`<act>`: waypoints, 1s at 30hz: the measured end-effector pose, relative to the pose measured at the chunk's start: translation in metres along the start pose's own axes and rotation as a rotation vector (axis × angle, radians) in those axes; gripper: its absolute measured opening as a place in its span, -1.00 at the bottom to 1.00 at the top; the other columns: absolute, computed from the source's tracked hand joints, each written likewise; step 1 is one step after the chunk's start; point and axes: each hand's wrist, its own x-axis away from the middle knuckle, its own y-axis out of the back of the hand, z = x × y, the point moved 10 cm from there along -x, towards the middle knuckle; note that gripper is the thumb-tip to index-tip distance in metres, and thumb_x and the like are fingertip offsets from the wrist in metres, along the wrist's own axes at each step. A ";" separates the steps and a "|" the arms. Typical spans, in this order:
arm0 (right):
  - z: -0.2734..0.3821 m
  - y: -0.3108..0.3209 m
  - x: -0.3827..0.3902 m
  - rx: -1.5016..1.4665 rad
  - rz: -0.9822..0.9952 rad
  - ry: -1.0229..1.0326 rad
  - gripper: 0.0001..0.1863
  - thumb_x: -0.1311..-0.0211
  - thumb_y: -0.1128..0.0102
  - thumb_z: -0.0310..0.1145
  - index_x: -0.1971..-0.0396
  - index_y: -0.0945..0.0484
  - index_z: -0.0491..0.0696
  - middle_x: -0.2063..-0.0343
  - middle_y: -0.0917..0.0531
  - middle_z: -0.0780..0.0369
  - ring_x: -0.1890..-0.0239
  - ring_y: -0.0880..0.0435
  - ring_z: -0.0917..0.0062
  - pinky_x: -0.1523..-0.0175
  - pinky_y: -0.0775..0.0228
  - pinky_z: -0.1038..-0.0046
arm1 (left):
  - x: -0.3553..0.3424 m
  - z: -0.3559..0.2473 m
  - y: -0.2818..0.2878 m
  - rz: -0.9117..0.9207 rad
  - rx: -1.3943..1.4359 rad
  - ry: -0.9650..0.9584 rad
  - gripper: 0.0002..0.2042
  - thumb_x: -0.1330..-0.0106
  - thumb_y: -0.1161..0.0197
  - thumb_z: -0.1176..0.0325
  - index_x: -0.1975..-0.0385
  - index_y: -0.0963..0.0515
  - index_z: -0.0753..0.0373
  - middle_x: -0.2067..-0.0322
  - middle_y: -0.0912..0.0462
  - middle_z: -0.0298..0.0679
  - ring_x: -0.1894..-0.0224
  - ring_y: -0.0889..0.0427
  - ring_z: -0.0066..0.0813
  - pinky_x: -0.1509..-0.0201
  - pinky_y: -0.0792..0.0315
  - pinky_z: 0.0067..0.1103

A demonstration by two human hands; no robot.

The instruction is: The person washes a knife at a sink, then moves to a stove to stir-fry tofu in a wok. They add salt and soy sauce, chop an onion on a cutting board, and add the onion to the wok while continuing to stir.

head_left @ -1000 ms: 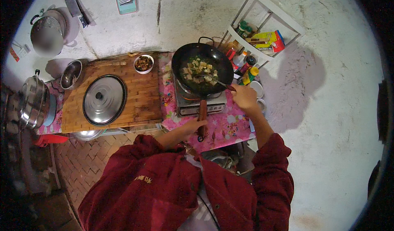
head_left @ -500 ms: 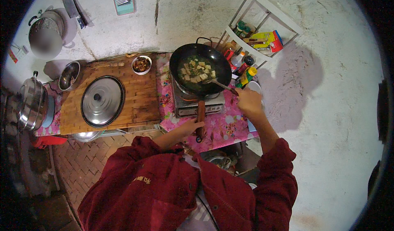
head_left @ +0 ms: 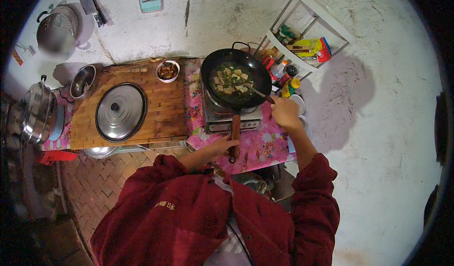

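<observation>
A black wok (head_left: 213, 92) sits on a portable gas stove (head_left: 215, 125). Pale cubes that look like tofu (head_left: 230, 82) lie in it with green bits in liquid. My left hand (head_left: 224, 146) is closed round the wok's wooden handle (head_left: 236, 128). In my right hand (head_left: 285, 113), to the right of the wok, is the handle of a spatula (head_left: 257, 92). Its metal end rests among the cubes, and its blade is partly hidden by the food.
Left of the stove, a wooden cutting board (head_left: 163, 110) bears a metal lid (head_left: 124, 117) and a white bowl (head_left: 168, 80) of dark food. A metal bowl (head_left: 83, 79) and stacked steamer pot (head_left: 38, 114) stand further left. Bottles (head_left: 289, 87) and a white corner shelf (head_left: 309, 10) are at right.
My right hand has pushed the spatula a little farther into the wok and leftward, shifting the cubes. The left hand keeps its hold on the handle. The whole view has shifted slightly.
</observation>
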 end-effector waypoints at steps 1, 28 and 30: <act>-0.003 -0.002 0.000 -0.012 0.022 -0.016 -0.76 -0.09 -0.17 -0.29 0.21 -0.57 0.03 0.40 -0.63 0.06 0.33 -0.64 0.18 0.32 -0.44 0.12 | -0.001 0.002 0.001 -0.005 0.016 0.012 -0.70 -0.31 -0.12 0.17 0.06 -0.38 0.16 0.31 -0.57 -0.32 0.31 -0.54 -0.47 0.24 -0.41 -0.50; 0.072 0.051 0.014 -0.117 0.113 0.136 -0.77 -0.12 -0.12 -0.23 0.36 -0.60 -0.05 0.49 -0.64 0.05 0.35 -0.64 0.11 0.24 -0.45 0.08 | -0.026 0.009 -0.016 0.196 0.402 0.075 -0.81 -0.27 -0.16 0.26 0.32 -0.45 0.26 0.45 -0.58 -0.20 0.42 -0.59 -0.35 0.36 -0.49 -0.42; 0.076 0.037 0.000 -0.111 0.097 0.088 -0.77 -0.11 -0.13 -0.21 0.38 -0.60 -0.05 0.48 -0.65 0.06 0.35 -0.64 0.11 0.23 -0.46 0.08 | -0.029 0.012 -0.018 0.104 0.359 0.118 -0.82 -0.25 -0.17 0.27 0.32 -0.45 0.25 0.48 -0.57 -0.21 0.46 -0.57 -0.36 0.42 -0.46 -0.43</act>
